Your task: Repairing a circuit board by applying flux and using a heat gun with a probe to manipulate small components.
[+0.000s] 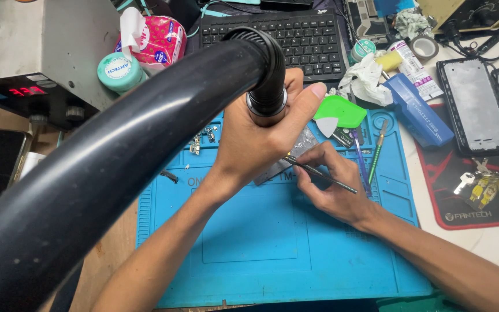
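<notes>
Under hose nozzle (267,86), tweezers (320,174) tip-leftward

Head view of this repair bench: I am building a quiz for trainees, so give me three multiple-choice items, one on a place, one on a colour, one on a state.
1. Where does the green triangular pick lie?
A. on the upper edge of the work mat
B. on the keyboard
C. on the red mouse pad

2. What colour is the work mat?
A. grey
B. blue
C. yellow

3. How does the left hand stand?
A. flat on the mat
B. closed around the black hose nozzle
C. lifted, holding nothing

Answers:
1. A: the pick rests on the mat's upper edge, just below the black keyboard.
2. B: the mat is blue all over.
3. B: its fingers wrap the black hose nozzle, while the right hand holds a thin tool beside it.
</notes>
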